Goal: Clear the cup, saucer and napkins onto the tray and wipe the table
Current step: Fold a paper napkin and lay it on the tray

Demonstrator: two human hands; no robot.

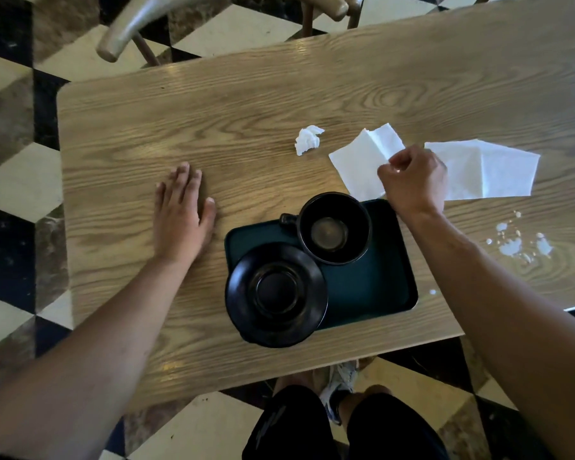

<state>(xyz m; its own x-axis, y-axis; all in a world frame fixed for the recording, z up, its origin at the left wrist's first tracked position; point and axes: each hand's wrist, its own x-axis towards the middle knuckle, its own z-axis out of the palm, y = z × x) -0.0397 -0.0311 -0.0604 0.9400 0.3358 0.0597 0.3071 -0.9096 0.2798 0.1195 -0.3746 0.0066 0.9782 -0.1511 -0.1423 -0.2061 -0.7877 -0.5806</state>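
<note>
Pinching the near napkin (359, 161) at its right edge, the right hand (412, 180) is working as the grip, just off the tray (372, 280) at its 12 o'clock corner. Its flat left hand (180, 210) is resting on the surface (213, 111) at 9 o'clock, holding nothing. Cup (334, 227) and saucer (276, 293) are sitting on the tray; a second napkin (492, 171) is lying at 3 o'clock of the grip, a crumpled one (307, 139) at 10.

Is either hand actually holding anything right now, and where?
The right hand pinches the flat napkin by its near right edge. The left hand rests flat, holding nothing.
</note>
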